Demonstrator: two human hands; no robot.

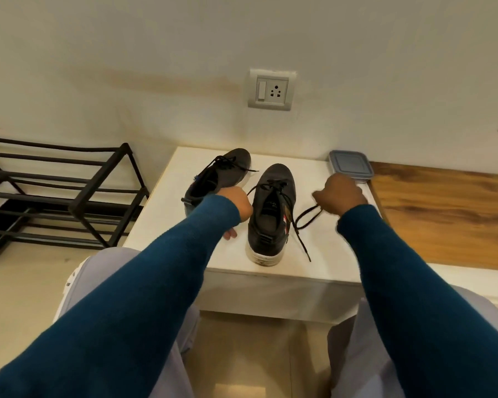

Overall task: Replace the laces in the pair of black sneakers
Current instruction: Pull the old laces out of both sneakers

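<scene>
I log, largest first:
- Bench (328, 248), white, under both grips.
- Near sneaker (270, 214), black, upright, heel toward me, between left grip (236, 208) and right grip (341, 193).
- Second sneaker (227, 173), tilted, just beyond the left grip.
- Lidded container (350, 165), just beyond the right grip.
- Lace (305, 219), its loop pinched in the right grip and its tail on the bench.

The left grip is curled; I cannot tell whether it holds anything.

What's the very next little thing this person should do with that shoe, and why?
Probably draw the right hand away from the nearer sneaker, pulling more lace out of its eyelets. That hand pinches the lace, which hangs in a slack loop, while crossings over the tongue are threaded. The left hand sits beside the shoe.
</scene>
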